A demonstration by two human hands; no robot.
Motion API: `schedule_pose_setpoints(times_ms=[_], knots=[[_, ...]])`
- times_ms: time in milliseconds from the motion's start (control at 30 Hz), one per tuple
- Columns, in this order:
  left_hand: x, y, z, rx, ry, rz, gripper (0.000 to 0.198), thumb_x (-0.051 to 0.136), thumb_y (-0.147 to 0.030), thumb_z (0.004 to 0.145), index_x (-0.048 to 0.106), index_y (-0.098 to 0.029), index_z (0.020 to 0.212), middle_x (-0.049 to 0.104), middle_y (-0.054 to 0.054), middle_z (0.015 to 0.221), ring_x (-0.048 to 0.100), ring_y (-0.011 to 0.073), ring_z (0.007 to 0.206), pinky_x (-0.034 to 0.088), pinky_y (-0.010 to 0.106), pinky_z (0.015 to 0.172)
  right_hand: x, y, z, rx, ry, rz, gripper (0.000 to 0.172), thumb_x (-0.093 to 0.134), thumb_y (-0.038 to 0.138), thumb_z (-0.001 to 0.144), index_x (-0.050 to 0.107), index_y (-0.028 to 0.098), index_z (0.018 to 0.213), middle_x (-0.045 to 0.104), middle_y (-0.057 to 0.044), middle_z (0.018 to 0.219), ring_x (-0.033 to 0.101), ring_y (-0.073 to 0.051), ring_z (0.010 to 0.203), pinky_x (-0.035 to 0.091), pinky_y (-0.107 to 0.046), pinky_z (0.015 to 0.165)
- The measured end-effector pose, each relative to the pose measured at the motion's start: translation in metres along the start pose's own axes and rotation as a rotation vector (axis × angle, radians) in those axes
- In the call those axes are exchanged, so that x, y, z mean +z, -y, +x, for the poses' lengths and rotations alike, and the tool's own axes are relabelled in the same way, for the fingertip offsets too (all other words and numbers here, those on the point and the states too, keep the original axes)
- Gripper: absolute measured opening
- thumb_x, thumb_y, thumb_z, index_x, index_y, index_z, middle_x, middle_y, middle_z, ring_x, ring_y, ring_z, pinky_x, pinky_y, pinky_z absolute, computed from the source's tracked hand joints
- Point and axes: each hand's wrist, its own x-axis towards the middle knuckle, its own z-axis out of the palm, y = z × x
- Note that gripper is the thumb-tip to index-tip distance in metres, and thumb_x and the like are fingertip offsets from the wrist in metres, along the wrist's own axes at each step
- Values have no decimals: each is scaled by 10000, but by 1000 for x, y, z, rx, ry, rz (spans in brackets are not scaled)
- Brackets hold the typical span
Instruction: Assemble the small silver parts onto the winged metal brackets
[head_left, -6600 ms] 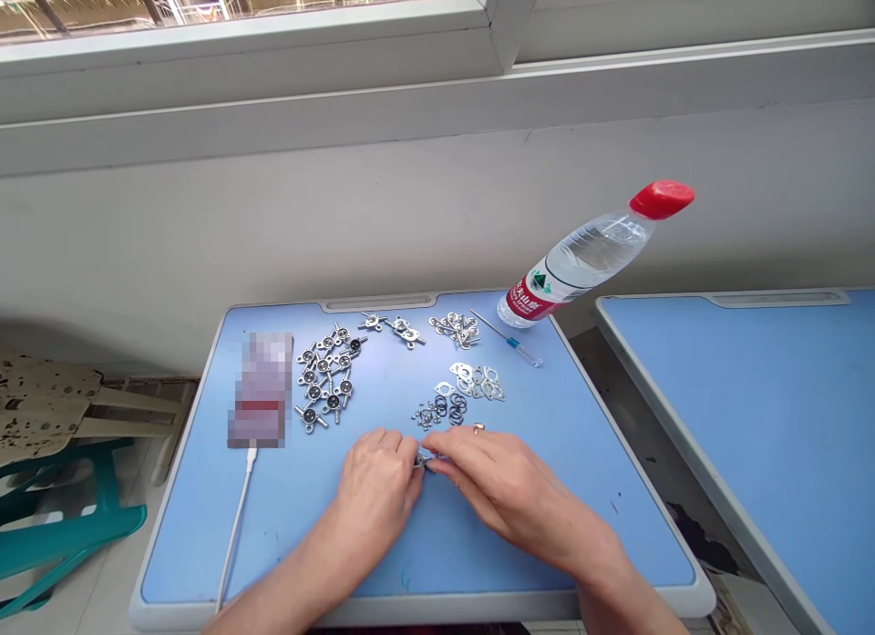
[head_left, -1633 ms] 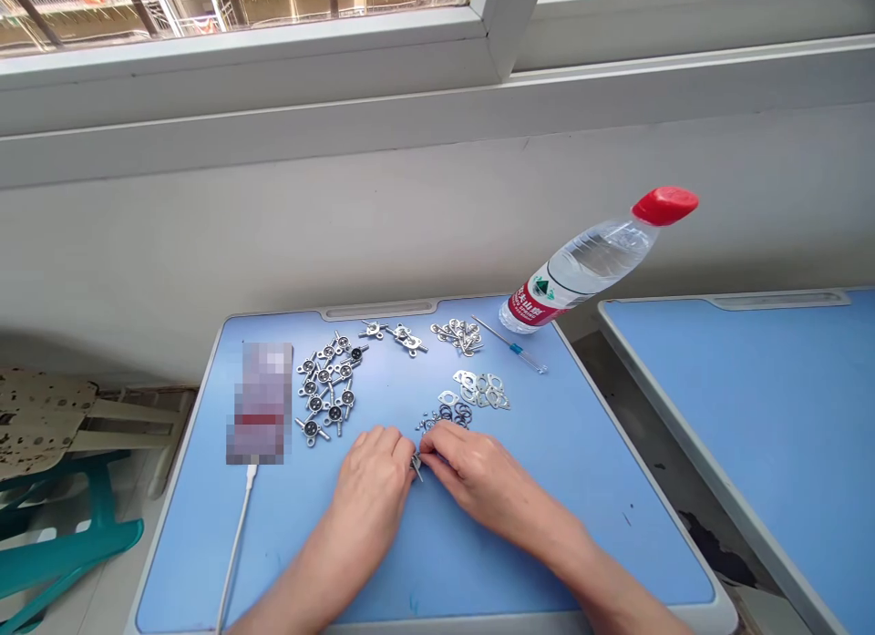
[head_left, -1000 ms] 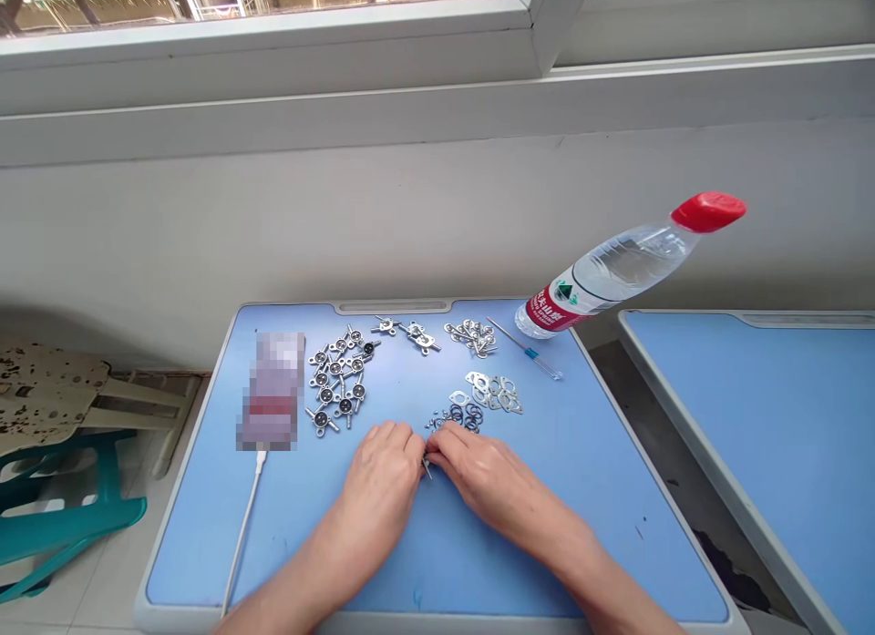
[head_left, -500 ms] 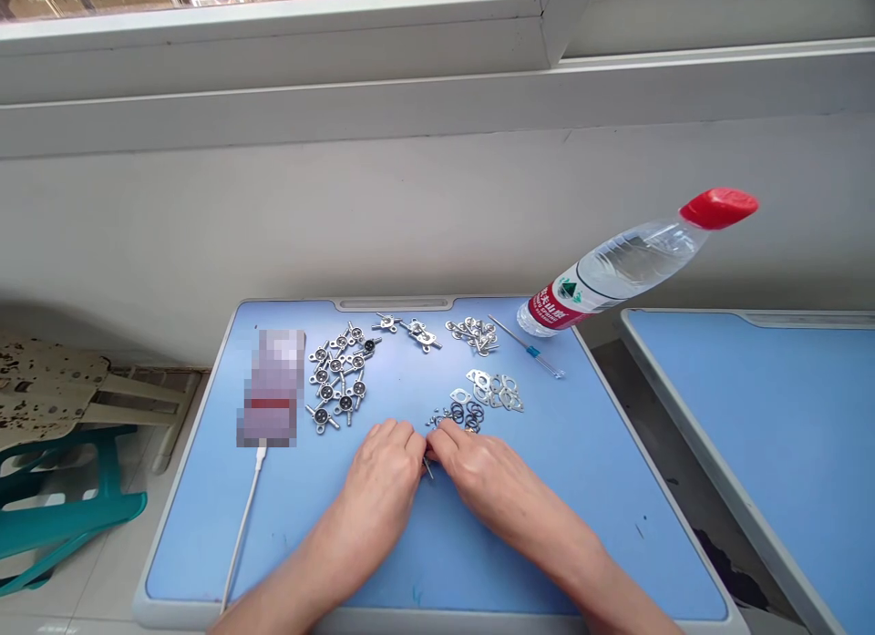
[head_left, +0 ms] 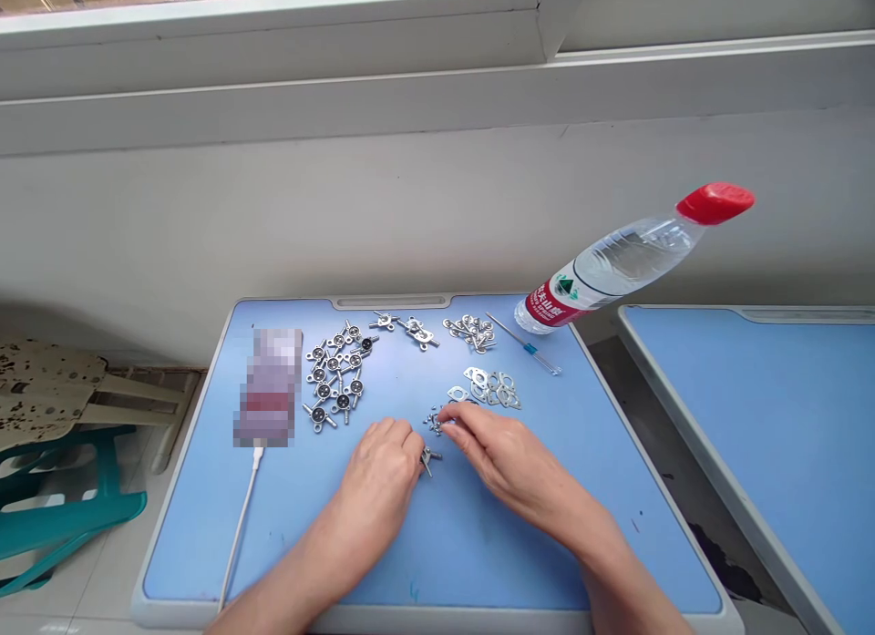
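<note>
My left hand (head_left: 386, 462) rests low over the blue table, its fingers closed round a small metal fitting (head_left: 429, 458) whose stems poke out past the fingertips. To the right of it, my right hand (head_left: 506, 448) reaches to a little pile of tiny screws (head_left: 433, 422). Its thumb and forefinger are slightly apart at the pile's edge, and I see nothing between them. The black rubber rings are mostly covered by this hand. Just beyond it lie flat metal plates (head_left: 502, 391) with a large hole in each.
Several metal fittings with black centres (head_left: 333, 365) lie at left, near a blurred phone (head_left: 270, 389) on a white cable (head_left: 239, 526). At the back are more fittings (head_left: 418, 332), small metal parts (head_left: 471, 332), a screwdriver (head_left: 530, 348) and a water bottle (head_left: 615, 266).
My right hand has left the fitting and moved slightly right to the screws, uncovering part of the fitting and covering the rubber rings. My left hand has stayed in place.
</note>
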Motion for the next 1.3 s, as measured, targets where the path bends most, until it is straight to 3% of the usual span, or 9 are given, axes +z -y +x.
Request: schedule_pose_setpoints(times_ms=[167,333,533,767,1300], knots=[[-10,-3,2,-5,38,2,140,555,-77,897,553,-195,821,579,19,854,546,210,806,457,335,706,-11,8,-5,72,-62,266,226,255,268,1009,474,233,968,582,4,744,543,-162,627,454,-293,588],[-13,-5,3,-6,54,12,143,562,-61,888,559,-191,830,585,16,849,551,207,803,465,333,707,-14,6,-7,12,-30,301,227,311,307,1028,528,245,997,656,-37,970,617,-181,903,505,-324,786],[-17,-8,4,-17,82,31,123,575,-71,891,569,-185,845,593,18,851,560,211,817,469,336,713,-16,4,-8,-97,-128,382,198,379,224,1003,558,228,918,646,0,797,604,-138,699,485,-255,630],[-20,-9,5,-25,99,38,129,587,-73,887,564,-187,833,594,13,844,552,202,795,455,320,689,-7,6,-4,-303,-235,249,207,369,201,1017,550,214,918,618,-12,758,566,-146,680,470,-263,618],[-17,-7,4,-2,50,20,163,539,-61,896,540,-199,809,575,6,820,541,195,767,446,316,676,-2,5,-1,-375,-257,189,229,327,216,1038,525,211,924,598,-15,729,512,-150,650,438,-270,600]])
